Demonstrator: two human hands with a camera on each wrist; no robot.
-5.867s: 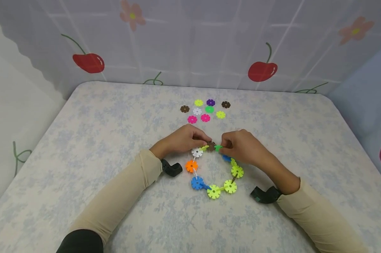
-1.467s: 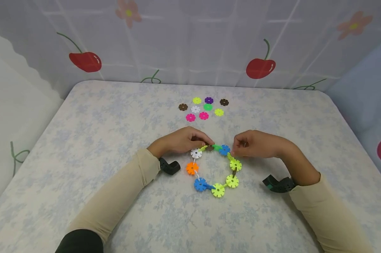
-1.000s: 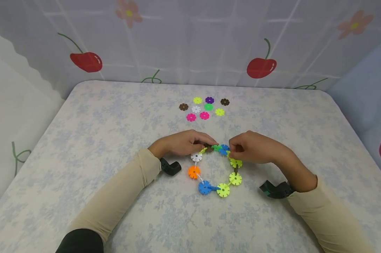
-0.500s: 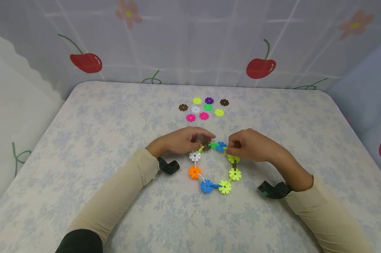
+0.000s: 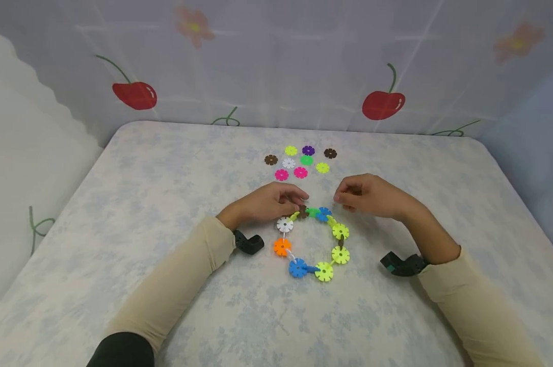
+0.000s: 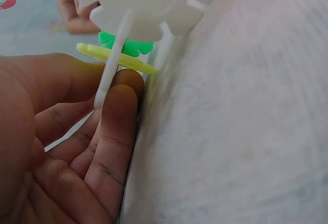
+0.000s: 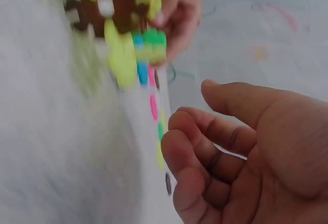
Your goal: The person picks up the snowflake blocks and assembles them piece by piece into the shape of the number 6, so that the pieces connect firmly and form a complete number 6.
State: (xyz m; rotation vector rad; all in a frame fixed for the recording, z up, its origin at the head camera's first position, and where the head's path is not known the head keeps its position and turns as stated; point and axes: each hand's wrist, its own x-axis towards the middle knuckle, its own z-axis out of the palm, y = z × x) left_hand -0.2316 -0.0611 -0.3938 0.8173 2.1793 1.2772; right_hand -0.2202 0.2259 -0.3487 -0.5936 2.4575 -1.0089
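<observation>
Notched plastic building discs, slotted together, form a closed ring [image 5: 324, 272] on the table in the head view, with yellow, blue, orange, white, brown and green discs. At the ring's far left my left hand [image 5: 270, 201] pinches its edge near the brown disc [image 5: 303, 211]. The left wrist view has the white disc [image 6: 148, 14] in front of those fingers, partly hiding the grip, with the yellow disc [image 6: 115, 58] behind it. My right hand [image 5: 372, 196] hovers off the ring's far right side, beyond the blue disc [image 5: 323, 214]. Its fingers are loosely curled around nothing.
Beyond the ring lie several loose discs, among them a purple disc [image 5: 308, 150], a white disc [image 5: 288, 163] and two pink discs [image 5: 282, 175]. A cloth with a pale floral pattern covers the table [image 5: 189, 168]. A curtain with cherries [image 5: 258, 66] hangs behind its far edge.
My right hand has let go of the yellow discs on the ring's right side and risen away. The blue disc and its neighbours show again. My left hand stays at the far left of the ring.
</observation>
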